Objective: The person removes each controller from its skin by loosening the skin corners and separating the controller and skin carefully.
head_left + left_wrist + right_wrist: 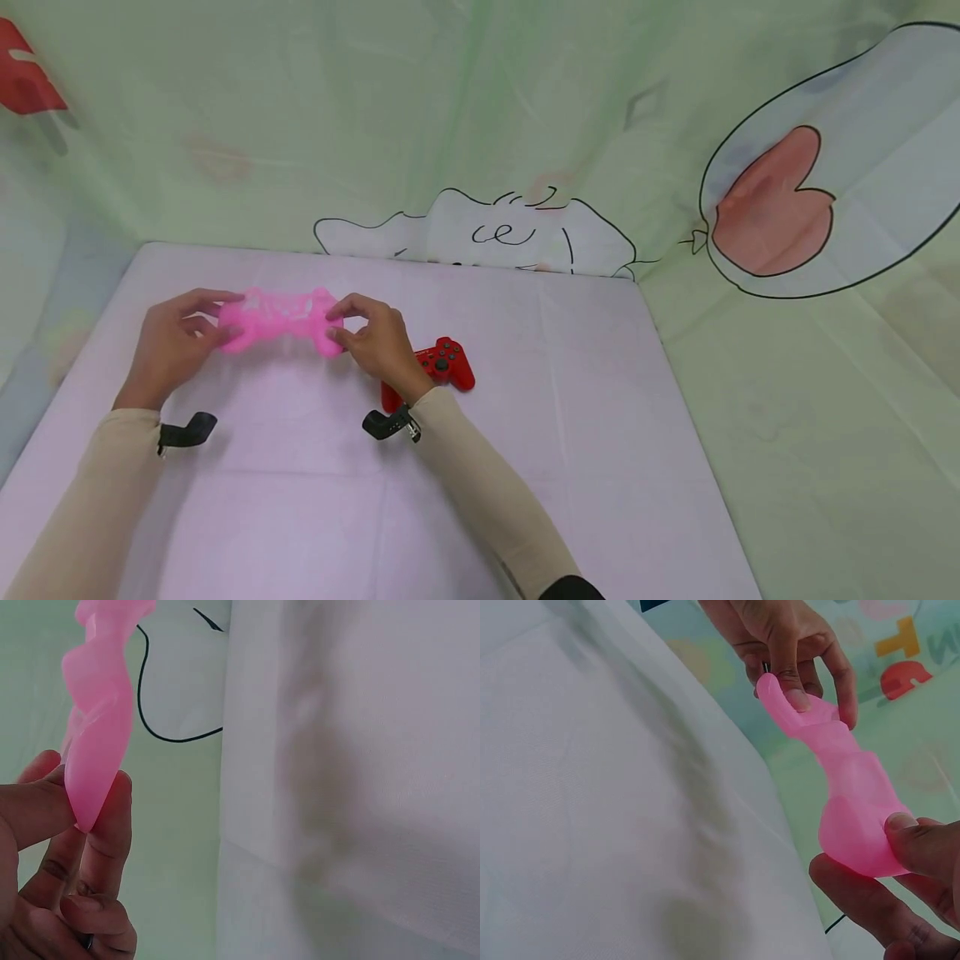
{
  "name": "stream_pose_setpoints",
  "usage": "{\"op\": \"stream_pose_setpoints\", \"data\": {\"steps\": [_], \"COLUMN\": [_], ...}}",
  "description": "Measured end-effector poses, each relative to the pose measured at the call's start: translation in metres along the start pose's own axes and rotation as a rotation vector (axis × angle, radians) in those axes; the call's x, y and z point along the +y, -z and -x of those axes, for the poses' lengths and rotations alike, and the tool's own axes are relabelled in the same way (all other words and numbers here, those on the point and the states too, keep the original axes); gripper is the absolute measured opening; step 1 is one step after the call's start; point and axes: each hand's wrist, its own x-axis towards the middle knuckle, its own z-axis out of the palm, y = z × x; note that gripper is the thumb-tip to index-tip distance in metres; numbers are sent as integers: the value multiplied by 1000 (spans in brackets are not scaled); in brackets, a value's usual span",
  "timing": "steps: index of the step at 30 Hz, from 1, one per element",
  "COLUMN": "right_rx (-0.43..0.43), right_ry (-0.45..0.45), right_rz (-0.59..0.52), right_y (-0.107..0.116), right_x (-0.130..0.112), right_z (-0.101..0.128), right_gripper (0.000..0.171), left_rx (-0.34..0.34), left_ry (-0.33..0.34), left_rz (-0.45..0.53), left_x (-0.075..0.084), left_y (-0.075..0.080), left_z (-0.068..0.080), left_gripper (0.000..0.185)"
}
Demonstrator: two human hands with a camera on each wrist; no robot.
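Observation:
A pink, soft-looking game controller cover (279, 318) is held up over the table, its shadow falling on the cloth below. My left hand (178, 335) pinches one end of it between thumb and fingers. At the other end, my right hand (381, 340) grips it the same way. The left wrist view shows the thin, folded edge of the cover (99, 727) between thumb and fingertips. Under my right wrist lies a red game controller (456, 367), partly hidden by the wrist.
A pale pink cloth (480, 483) covers the table. Behind and beside it hang light green printed sheets (360, 108), one with a large heart drawing (780, 208). Each wrist wears a black camera mount, such as the left one (187, 431).

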Motion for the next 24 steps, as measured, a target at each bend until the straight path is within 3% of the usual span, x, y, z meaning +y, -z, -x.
{"op": "stream_pose_setpoints", "data": {"steps": [13, 24], "right_rx": [11, 31], "right_ry": [-14, 28], "right_rz": [70, 113], "right_y": [-7, -17], "right_x": [0, 1], "right_z": [-15, -29], "right_gripper": [21, 20], "left_rx": [-22, -32], "left_ry": [43, 78], "left_rz": [-21, -20], "left_x": [-6, -19], "left_y": [2, 4], "left_z": [-17, -30], "left_gripper": [43, 44]}}
